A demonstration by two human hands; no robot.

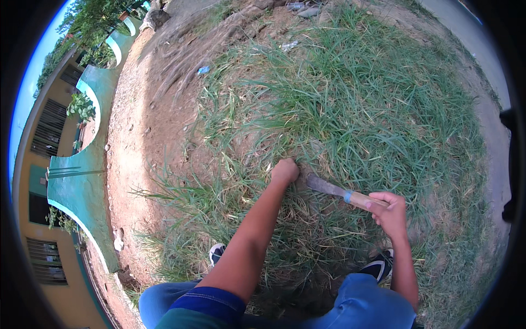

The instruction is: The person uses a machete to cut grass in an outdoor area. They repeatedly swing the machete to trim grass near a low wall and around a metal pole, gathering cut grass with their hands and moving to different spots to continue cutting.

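Left arm [249,236]'s stretched out far, pretty straight, with the left hand [285,171] balled up low in the grass [361,109]; can't make out whether it's gripping any. Right hand [391,213] is wrapped round the knife [329,188]'s handle, blade angled left, tip near the left fist.

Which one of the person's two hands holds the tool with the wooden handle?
The right hand grips the tool by its handle; the left hand is at the grass, beside the blade.
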